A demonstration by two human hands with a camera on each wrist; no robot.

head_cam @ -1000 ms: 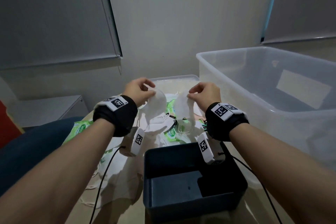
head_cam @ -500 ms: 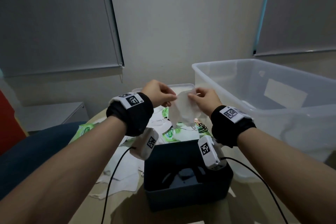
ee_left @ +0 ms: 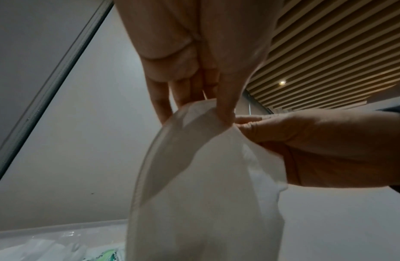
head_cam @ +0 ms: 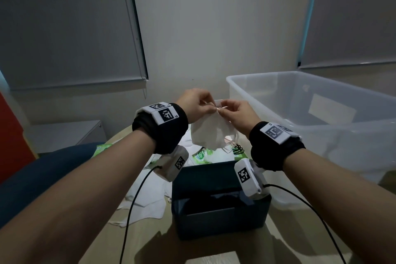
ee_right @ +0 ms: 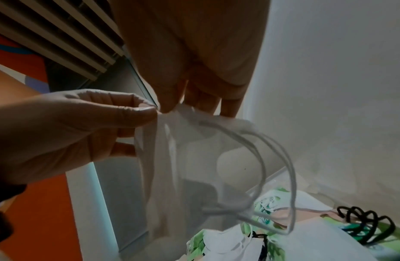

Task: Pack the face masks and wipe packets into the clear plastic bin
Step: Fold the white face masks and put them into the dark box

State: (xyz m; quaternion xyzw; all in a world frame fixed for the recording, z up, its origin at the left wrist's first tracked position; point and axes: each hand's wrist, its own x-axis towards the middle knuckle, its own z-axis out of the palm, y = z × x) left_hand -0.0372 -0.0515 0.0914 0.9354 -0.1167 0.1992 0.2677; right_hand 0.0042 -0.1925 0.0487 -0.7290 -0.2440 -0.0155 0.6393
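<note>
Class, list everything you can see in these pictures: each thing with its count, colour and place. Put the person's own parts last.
Held mask: one, white, pinched at its top edge, hanging above the pile.
Loose masks: several, white, on the table.
Wipe packets: several, green, among the masks.
Clear bin: one, at right.
Dark box: one, near centre.
Black ties: a few, on the pile.
Table: one, beige.
Left hand: pinches the mask.
Right hand: pinches the mask.

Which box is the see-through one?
The big clear plastic bin on the right is see-through; you can see its far wall through it. The small dark box in front of the arms is solid, and you cannot see through it.
</note>
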